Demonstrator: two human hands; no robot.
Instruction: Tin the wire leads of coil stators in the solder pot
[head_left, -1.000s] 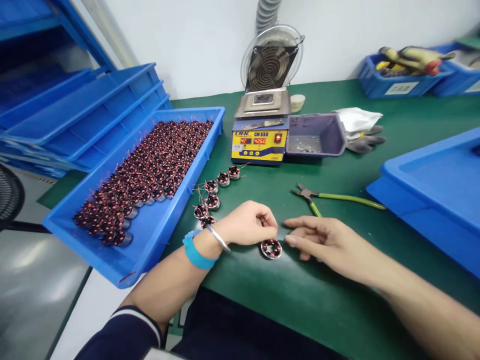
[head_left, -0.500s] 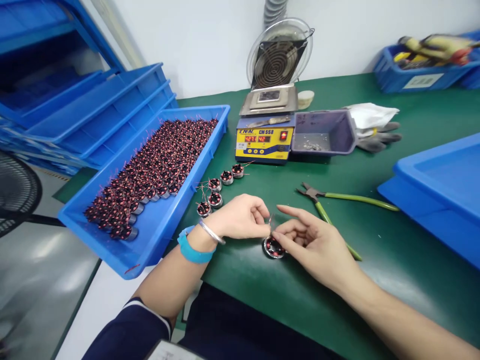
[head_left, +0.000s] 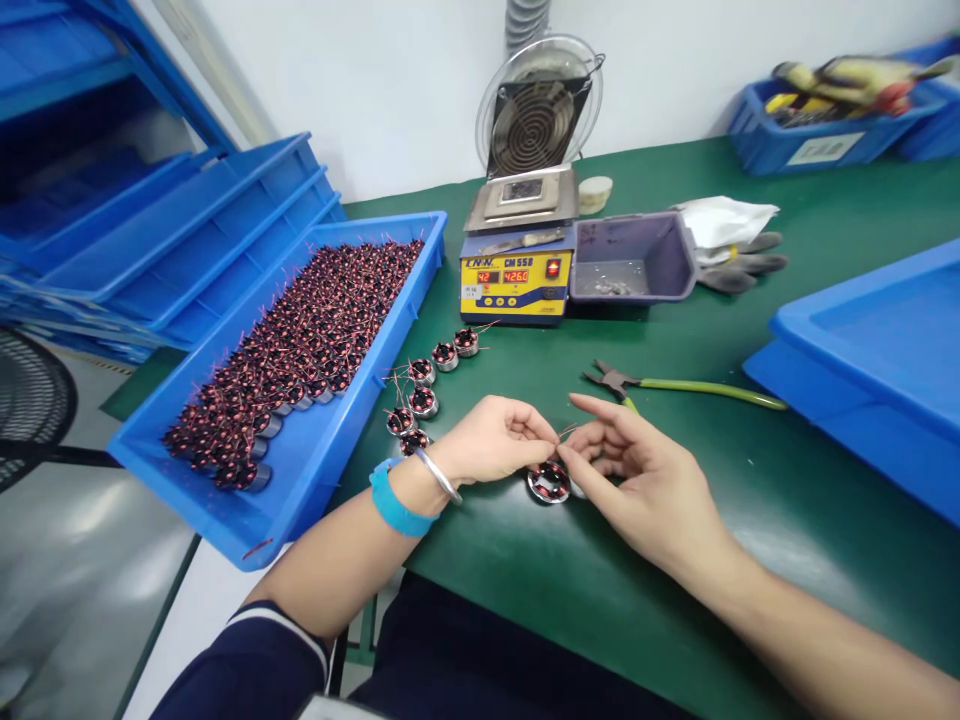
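Observation:
On the green table right below my fingers lies a wound motor stator [head_left: 549, 483], a metal ring with black slots and copper coils. My left hand [head_left: 495, 442] is closed, thumb and forefinger pinching the stator's thin copper wire [head_left: 568, 433] just above the ring. From the other side my right hand [head_left: 637, 470] pinches at the same wire with thumb and a finger, its forefinger stretched out. The fingertips nearly meet and hide part of the wire. Several more stators, such as the nearest one [head_left: 422, 401], stand left of my left hand.
Green-handled cutting pliers [head_left: 613, 381] lie beyond my right hand. A blue tray [head_left: 315, 490] full of stators is at left. Behind stand a yellow solder pot [head_left: 513, 290] and a purple bin [head_left: 671, 290]. Another blue tray [head_left: 862, 310] sits at right.
Both hands have come closer together over the stator, fingertips now almost touching at the wire. The view has shifted slightly, uncovering one more stator beside my left wrist.

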